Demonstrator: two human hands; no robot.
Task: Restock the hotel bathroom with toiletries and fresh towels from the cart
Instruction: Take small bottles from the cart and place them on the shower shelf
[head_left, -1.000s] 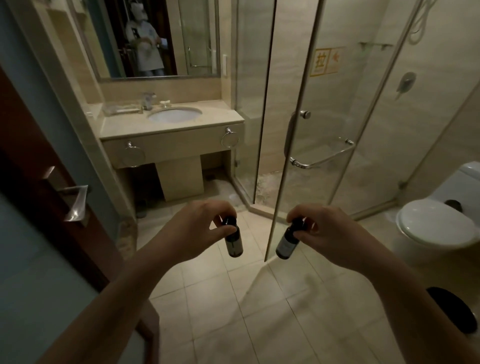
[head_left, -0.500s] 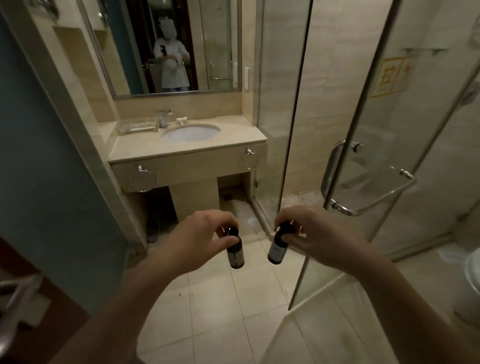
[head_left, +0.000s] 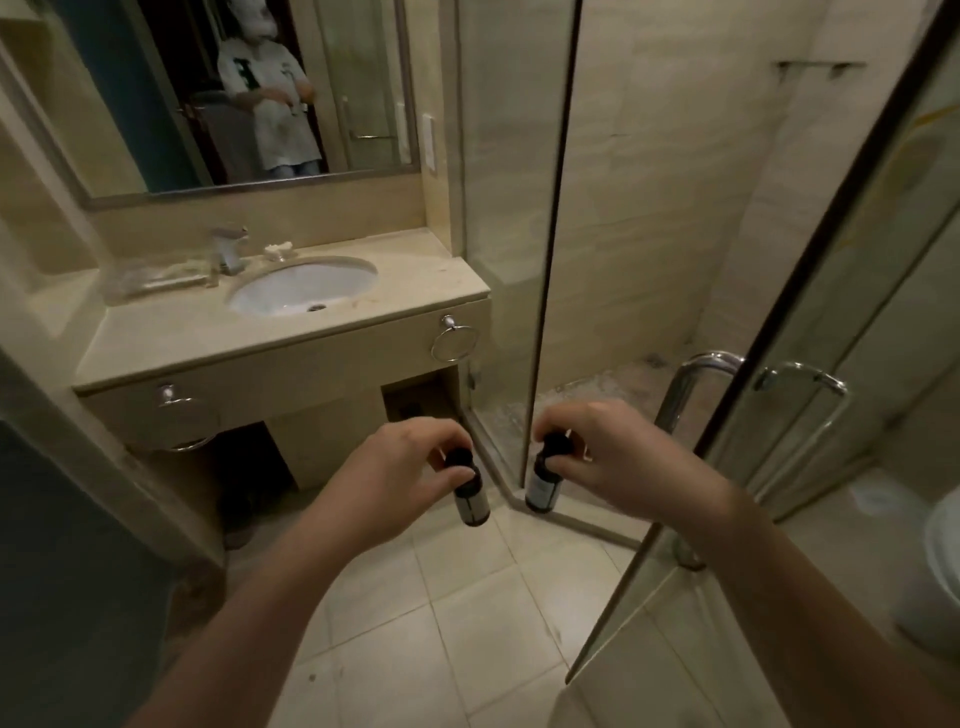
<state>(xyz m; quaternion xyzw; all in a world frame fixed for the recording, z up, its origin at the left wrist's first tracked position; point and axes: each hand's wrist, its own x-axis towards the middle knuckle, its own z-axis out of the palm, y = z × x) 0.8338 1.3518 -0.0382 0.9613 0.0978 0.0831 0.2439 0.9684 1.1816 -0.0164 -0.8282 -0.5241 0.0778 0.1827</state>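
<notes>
Bottles hang by their caps. The left hand (head_left: 400, 467) pinches the dark cap of one bottle (head_left: 471, 501) between thumb and fingertips, and the right hand (head_left: 618, 457) pinches the second bottle (head_left: 542, 486) the same way. Both bottles hang in the air over the floor tiles (head_left: 467, 597), just apart from each other and well short of the counter (head_left: 415, 306).

A cap-only pinch looks like a weak hold. A loose cap or a slipping finger could drop a bottle onto the hard tile. The open glass door (head_left: 852, 291) stands near the right hand, so a careless swing could knock that bottle against its edge.

On the counter, a clear tray (head_left: 150, 283) left of the tap (head_left: 228, 249) holds something too blurred to name. What fills the bottles cannot be told.
</notes>
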